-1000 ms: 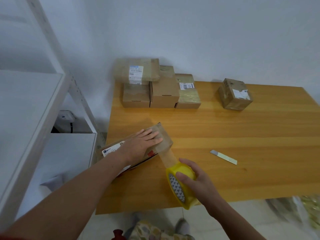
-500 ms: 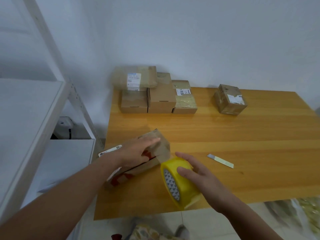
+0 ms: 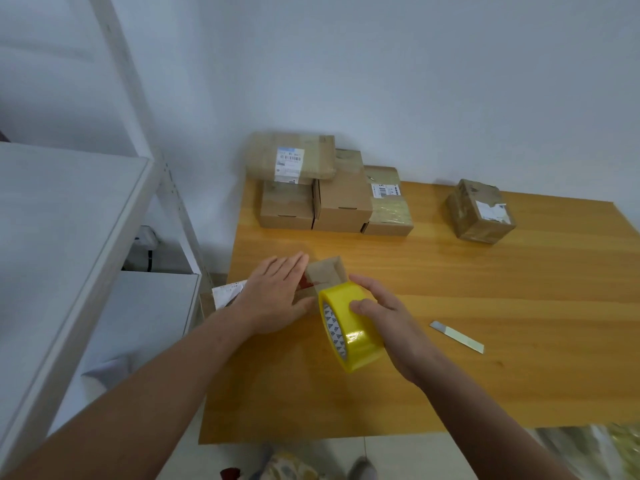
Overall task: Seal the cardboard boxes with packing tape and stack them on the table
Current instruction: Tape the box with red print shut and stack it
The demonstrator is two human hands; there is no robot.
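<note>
Surface: wooden tabletop (image 3: 450,278), honey-orange, set into a corner against a plain white wall (image 3: 415,81). A white shelf unit (image 3: 69,237) stands at 9 o'clock of it. Pale floor tiles (image 3: 398,455) show at 6 o'clock, below the near edge.

Back of the tabletop, 11-12 o'clock: four boxes in a touching cluster.
- flat labelled box (image 3: 291,155) lies on top of the small box (image 3: 285,207)
- tall plain box (image 3: 343,199) is just right of those
- taped barcode box (image 3: 388,206) is at the right end

Lone box (image 3: 479,211) sits well apart at 1 o'clock, turned at an angle, with a white label on top.

Blade strip (image 3: 456,337) lies flat at 3 o'clock of the hands, near the right one and not touching it.

Work box (image 3: 327,271) lies near the left edge of the tabletop, with its labelled end reaching that edge.

Left hand (image 3: 273,296) lies flat on top of it, fingers straight and together, pointing to 1 o'clock. It covers most of the lid.

Right hand (image 3: 391,320) is at 4 o'clock of the work box, fingers curled over the yellow tape roll (image 3: 349,327). The roll is on edge and tilted, core facing 8 o'clock, far rim against the box's right end. I can't tell whether the tape is stuck down.
</note>
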